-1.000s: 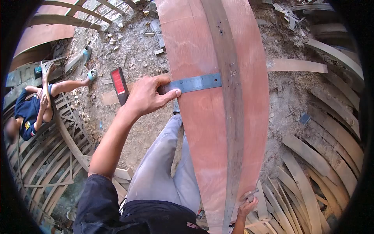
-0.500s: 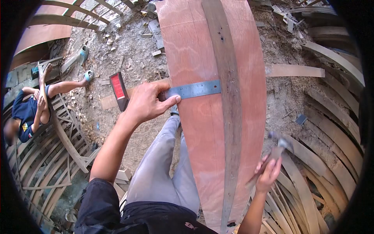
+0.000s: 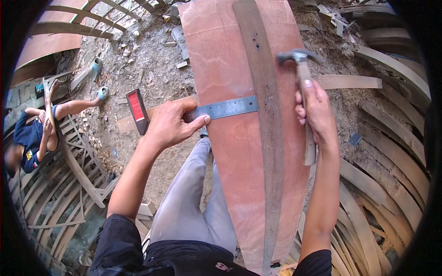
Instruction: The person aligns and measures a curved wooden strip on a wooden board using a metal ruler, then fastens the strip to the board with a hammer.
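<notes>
My left hand (image 3: 172, 122) is closed around the left end of a metal ruler (image 3: 230, 107), with the thumb along its edge. The ruler lies across a reddish plywood panel (image 3: 235, 170), and its far end meets a dark weathered wood strip (image 3: 268, 119) running lengthwise over the panel. In my right hand (image 3: 318, 110) is a claw hammer (image 3: 304, 71), gripped by its wooden handle, head pointing away from me. The hammer appears to be above the panel's right edge; its head is slightly blurred.
A black-and-red box-like object (image 3: 137, 110) is left of my left hand. A plank (image 3: 350, 82) sticks out right of the panel. Curved wooden ribs (image 3: 391, 156) line the right side. Another person (image 3: 37, 133) sits among ribs at left. Wood chips litter the ground (image 3: 138, 60).
My right hand has swung up and forward with the hammer, from low beside the panel to its right edge. My left hand and the ruler stay nearly in place.
</notes>
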`<state>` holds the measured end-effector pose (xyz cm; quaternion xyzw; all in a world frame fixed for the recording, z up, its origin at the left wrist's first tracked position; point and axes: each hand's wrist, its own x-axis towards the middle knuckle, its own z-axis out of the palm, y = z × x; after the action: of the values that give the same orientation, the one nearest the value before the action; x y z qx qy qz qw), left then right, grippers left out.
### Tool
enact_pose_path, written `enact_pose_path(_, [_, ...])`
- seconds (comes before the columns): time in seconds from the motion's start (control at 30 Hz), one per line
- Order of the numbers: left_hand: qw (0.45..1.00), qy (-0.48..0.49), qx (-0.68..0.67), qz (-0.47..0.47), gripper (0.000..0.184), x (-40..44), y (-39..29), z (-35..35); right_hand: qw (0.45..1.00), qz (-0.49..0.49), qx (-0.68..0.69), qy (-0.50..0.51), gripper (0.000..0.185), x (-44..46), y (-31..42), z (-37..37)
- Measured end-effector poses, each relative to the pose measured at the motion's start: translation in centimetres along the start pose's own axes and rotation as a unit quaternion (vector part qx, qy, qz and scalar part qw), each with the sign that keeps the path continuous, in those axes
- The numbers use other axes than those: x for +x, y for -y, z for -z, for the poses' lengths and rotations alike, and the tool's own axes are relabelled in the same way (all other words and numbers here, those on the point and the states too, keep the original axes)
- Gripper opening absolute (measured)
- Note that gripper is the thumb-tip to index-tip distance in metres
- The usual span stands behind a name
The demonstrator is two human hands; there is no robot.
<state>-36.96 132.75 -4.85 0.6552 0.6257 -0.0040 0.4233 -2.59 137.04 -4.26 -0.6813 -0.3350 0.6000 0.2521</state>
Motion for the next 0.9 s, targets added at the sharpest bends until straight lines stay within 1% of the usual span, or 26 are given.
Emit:
enact_pose_path(0.1, [1.000,-0.007,0.003,-0.005,0.048,0.0,0.2,-0.1,0.999,-0.013,0.011,0.031,0.035,0.3,-0.1,-0.2])
enact_pose_path(0.17, [1.000,-0.017,-0.015,-0.013,0.053,0.2,0.6,-0.5,0.999,-0.013,0.010,0.027,0.035,0.2,-0.2,-0.3])
enact_pose_path(0.27, [1.000,0.001,-0.008,0.007,0.054,0.2,0.1,-0.1,1.000,-0.010,0.009,0.016,0.036,0.3,-0.6,-0.4])
enact_pose_path(0.37, [1.000,-0.008,-0.026,-0.011,0.053,-0.4,0.6,0.0,1.000,-0.002,0.013,0.003,0.036,0.3,-1.2,-0.7])
enact_pose_path(0.47, [0.999,-0.025,0.011,0.044,0.048,-1.3,1.7,0.8,1.000,0.004,0.020,-0.001,0.035,0.4,-1.5,-0.9])
enact_pose_path(0.5, [0.996,-0.061,-0.036,0.063,0.043,-1.4,1.6,0.9,1.000,0.006,0.023,-0.002,0.035,0.5,-1.6,-0.9])
enact_pose_path(0.57, [0.980,-0.182,-0.060,0.045,0.043,-0.6,2.0,1.0,1.000,0.010,0.017,-0.003,0.034,0.5,-1.6,-0.9])
enact_pose_path(0.6, [0.977,-0.212,-0.017,0.036,0.059,0.4,2.3,1.5,1.000,0.012,0.013,-0.002,0.034,0.5,-1.7,-0.9])
enact_pose_path(0.63, [0.971,-0.238,-0.033,0.015,0.064,1.6,1.5,2.1,1.000,0.015,0.016,-0.003,0.034,0.5,-1.7,-0.8])
enact_pose_path(0.7, [0.973,-0.230,-0.016,-0.024,0.066,4.7,-0.5,3.9,1.000,0.020,0.022,-0.002,0.034,0.5,-1.9,-0.9])
enact_pose_path(0.77, [0.971,-0.239,0.012,-0.015,0.073,8.2,-3.5,5.2,1.000,0.026,0.013,-0.005,0.034,0.5,-2.0,-0.9])
enact_pose_path(0.83, [0.947,-0.301,0.095,-0.062,0.084,12.6,-5.0,5.4,1.000,0.029,0.004,-0.009,0.033,0.6,-2.0,-1.0])
enact_pose_path(0.87, [0.926,-0.340,0.147,-0.066,0.089,15.1,-5.7,5.1,1.000,0.028,0.000,-0.012,0.033,0.6,-2.1,-1.0])
enact_pose_path(0.9, [0.902,-0.378,0.199,-0.069,0.098,17.0,-6.5,4.6,1.000,0.027,-0.005,-0.015,0.033,0.6,-2.2,-1.1])
